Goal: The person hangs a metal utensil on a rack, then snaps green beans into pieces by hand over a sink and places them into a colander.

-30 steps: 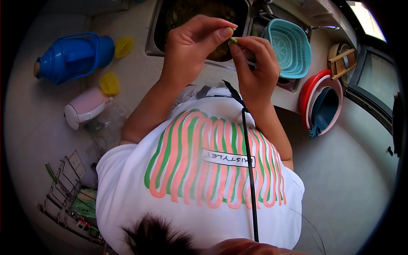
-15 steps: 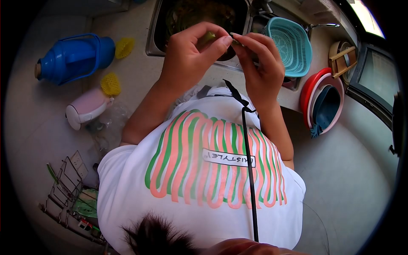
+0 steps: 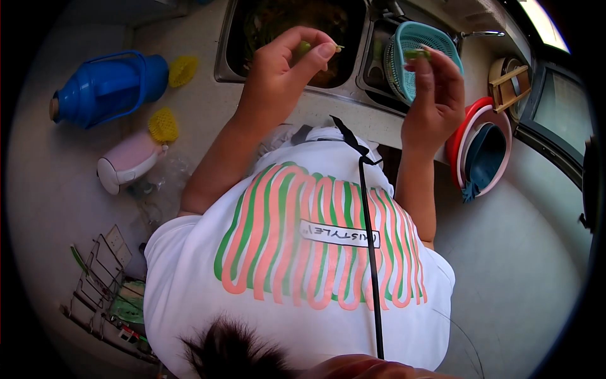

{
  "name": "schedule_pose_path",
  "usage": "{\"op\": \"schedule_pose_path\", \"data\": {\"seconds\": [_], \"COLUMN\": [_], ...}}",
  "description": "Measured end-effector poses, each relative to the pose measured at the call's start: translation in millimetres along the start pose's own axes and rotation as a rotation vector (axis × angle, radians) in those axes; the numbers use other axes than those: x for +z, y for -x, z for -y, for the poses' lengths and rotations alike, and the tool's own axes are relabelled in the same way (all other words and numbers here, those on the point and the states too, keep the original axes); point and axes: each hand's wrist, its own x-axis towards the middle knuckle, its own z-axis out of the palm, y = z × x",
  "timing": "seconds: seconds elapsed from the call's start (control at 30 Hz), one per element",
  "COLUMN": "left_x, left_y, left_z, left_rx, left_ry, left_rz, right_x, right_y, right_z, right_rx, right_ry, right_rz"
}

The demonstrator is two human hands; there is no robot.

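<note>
Head view: A person's left hand [image 3: 284,66] pinched a pale-green tip [image 3: 339,47] between thumb and forefinger at upper centre, with a green piece [image 3: 304,47] showing inside its curl, over a dark sink [image 3: 221,60]. At upper right, well apart from it, the right hand [image 3: 434,104] had thumb and fingers clamped on a green bit [image 3: 415,55] in front of a teal basket [image 3: 391,63]. A blue flask [image 3: 104,88] lay at upper left.
</note>
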Motion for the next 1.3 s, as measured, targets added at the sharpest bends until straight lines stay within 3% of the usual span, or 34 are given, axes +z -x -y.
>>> {"op": "schedule_pose_path", "data": {"seconds": [0.03,0.1,0.13,0.23,0.27,0.37,0.43,0.53,0.63,0.67,0.73,0.87,0.97,1.17,1.3], "left_x": [-1,-5,-7,-4,-5,5,9,8,3,-3,-17,-18,-21,-24,-32], "left_y": [0,-1,-1,-1,-2,0,-1,-1,0,-3,-11,-10,-14,-12,-13], "left_z": [1,3,2,4,3,-2,8,16,19,21,27,19,11,-21,-41], "left_rx": [0.016,0.049,0.049,0.033,0.018,0.027,0.117,0.292,0.135,0.091,0.004,0.172,0.447,0.731,0.848], "left_ry": [0.077,0.233,0.245,0.238,0.209,0.027,-0.108,-0.322,-0.021,-0.071,-0.166,-0.193,-0.362,-0.637,-0.781], "left_rz": [0.033,0.094,0.164,0.206,0.252,0.302,0.311,0.285,0.247,0.276,0.333,0.267,0.201,0.098,0.056], "right_x": [-13,-36,-43,-43,-33,4,20,34,29,25,17,5,4,20,27], "right_y": [-4,-18,-19,-19,-17,-13,-14,-13,-15,-16,-21,-31,-36,-39,-43], "right_z": [-2,-13,-23,-15,-9,17,16,18,11,14,17,24,39,49,61], "right_rx": [0.011,-0.115,-0.082,0.115,0.231,0.254,0.064,0.045,0.106,0.187,0.149,-0.008,-0.097,-0.349,-0.397], "right_ry": [0.224,0.867,1.037,0.675,0.323,-0.03,0.084,0.123,0.047,-0.007,0.017,0.251,0.399,0.451,0.455], "right_rz": [-0.123,-0.183,-0.196,0.042,0.132,0.445,0.615,0.593,0.541,0.514,0.501,0.63,0.711,0.658,0.675]}}
